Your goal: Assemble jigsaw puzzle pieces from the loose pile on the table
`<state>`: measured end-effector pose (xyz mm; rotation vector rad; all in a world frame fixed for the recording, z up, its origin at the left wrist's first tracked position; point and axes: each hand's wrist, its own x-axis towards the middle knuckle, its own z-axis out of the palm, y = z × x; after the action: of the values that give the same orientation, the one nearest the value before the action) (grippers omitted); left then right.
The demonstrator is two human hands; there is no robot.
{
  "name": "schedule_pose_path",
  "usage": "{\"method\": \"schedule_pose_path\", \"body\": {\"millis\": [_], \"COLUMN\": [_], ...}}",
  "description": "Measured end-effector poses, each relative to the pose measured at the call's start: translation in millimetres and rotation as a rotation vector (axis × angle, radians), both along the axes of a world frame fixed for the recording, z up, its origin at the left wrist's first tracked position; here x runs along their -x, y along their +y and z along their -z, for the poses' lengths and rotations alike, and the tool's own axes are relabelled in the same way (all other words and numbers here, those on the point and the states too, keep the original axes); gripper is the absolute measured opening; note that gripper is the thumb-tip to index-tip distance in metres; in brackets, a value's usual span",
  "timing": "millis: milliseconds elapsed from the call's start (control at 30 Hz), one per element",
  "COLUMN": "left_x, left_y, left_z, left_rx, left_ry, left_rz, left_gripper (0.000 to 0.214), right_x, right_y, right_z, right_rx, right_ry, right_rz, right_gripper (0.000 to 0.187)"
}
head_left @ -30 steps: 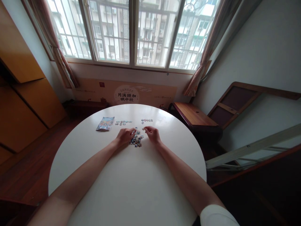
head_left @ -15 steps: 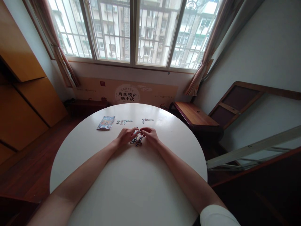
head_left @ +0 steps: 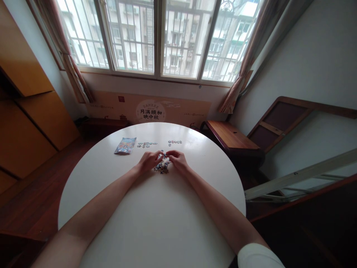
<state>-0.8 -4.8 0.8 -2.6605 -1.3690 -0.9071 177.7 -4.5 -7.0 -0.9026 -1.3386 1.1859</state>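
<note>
The fingertips of both bare hands meet, thumb and forefinger bent together, pinching a tiny blue-and-white interlocking jigsaw piece (head_left: 164, 154) between them. Whether it is one piece or two joined is too small to tell, and so is the way its knobs point. The left hand (head_left: 150, 160) comes in from the left and the right hand (head_left: 179, 160) from the right, both just above the far end of a loose heap of small multicoloured jigsaw pieces (head_left: 161, 168). That heap has its long axis running away from the person, towards the window side.

Farther out, a cluster of small jigsaw pieces in two crosswise rows (head_left: 147, 144) lies beyond the left hand; beyond the right, a short crosswise strip of jigsaw pieces (head_left: 175, 142) has one piece at its left end jutting towards the person. Left of the cluster lies a flat, blue-and-orange printed packet (head_left: 125, 146), slightly askew. All rest on a glossy white round table (head_left: 150, 219).

A second earlier the right hand stood apart from the left, a piece at its fingertips — now the gap is closed. Against half a second ago, the hands are almost unchanged — the rows and packet too.
</note>
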Motion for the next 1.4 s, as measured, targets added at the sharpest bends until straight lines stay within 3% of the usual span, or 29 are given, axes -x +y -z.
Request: {"method": "schedule_pose_path", "body": {"millis": [200,633,1067,1400], "left_x": [1,3,5,5], "left_y": [2,3,7,5], "left_z": [2.0,1.4,7.5,5.2], "left_rx": [-0.006,0.034,-0.071,-0.055], "left_ry": [-0.005,0.004,-0.011,0.006], "left_rz": [-0.018,-0.007,0.032,0.033], "left_gripper": [0.032,0.034,0.032,0.031], "right_x": [-2,-2,-2,2], "right_y": [5,9,12,5], "right_z": [5.7,8.4,12.9,9.1], "right_rx": [0.020,-0.059,-0.067,-0.189], "right_ry": [0.022,-0.009,-0.059,-0.325], "right_rz": [-0.010,0.036,0.038,0.191], "right_gripper": [0.032,0.021,0.023,0.021]}}
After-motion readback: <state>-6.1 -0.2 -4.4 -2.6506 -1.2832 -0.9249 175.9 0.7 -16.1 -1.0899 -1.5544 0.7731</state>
